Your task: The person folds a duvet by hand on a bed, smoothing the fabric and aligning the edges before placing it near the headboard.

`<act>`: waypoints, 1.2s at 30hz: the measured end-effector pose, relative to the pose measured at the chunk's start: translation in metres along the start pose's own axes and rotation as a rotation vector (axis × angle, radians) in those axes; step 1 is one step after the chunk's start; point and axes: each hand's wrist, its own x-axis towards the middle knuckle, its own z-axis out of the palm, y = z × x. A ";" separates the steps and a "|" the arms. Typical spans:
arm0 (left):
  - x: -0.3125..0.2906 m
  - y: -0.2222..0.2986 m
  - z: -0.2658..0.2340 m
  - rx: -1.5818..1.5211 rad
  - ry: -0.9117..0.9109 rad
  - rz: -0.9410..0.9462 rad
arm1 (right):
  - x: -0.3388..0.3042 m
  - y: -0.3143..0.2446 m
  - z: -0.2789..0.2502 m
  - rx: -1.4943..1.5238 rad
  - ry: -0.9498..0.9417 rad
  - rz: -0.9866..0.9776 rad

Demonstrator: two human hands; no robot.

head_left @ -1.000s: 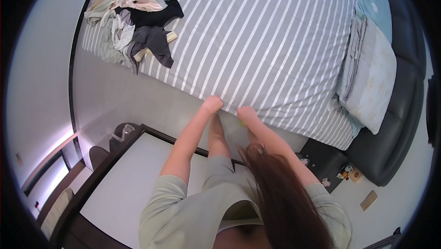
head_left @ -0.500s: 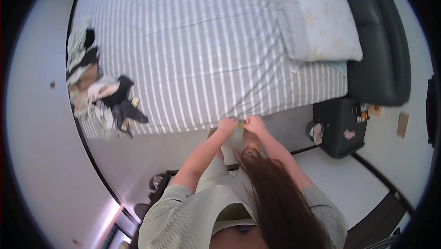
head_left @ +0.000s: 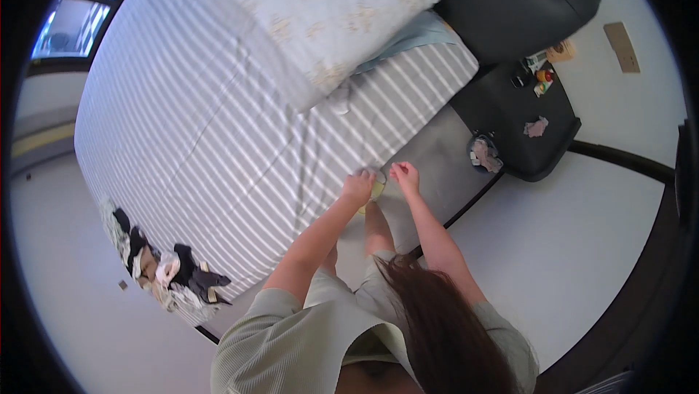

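At the near edge of the bed, my left hand rests on the grey-and-white striped bedsheet, its fingers curled over the sheet's edge. Just to the right is my right hand, raised off the sheet, with its fingers curled in and nothing visible in them. A strip of floor shows between this hand and the bed. Below the hands, a yellow slipper on my foot shows partly beside the bed.
A folded pale floral quilt lies by the dark headboard. To the right stand a black nightstand with small items and a small bin. Crumpled clothes are heaped on the bed's left corner.
The view has turned right, toward the headboard and nightstand. My right hand has come off the sheet's edge, while the left stays at it.
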 end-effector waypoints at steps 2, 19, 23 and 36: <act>0.037 0.017 -0.013 0.030 0.012 -0.010 | 0.028 -0.013 -0.025 -0.045 0.086 -0.023; 0.225 0.065 -0.054 -0.030 0.036 -0.128 | 0.214 -0.224 -0.120 -0.793 0.386 -0.647; 0.230 0.080 -0.049 -0.011 0.052 -0.056 | 0.232 -0.240 -0.128 -0.939 0.380 -0.608; 0.272 0.097 -0.088 -0.219 0.209 -0.175 | 0.239 -0.250 -0.135 -1.120 0.151 -0.184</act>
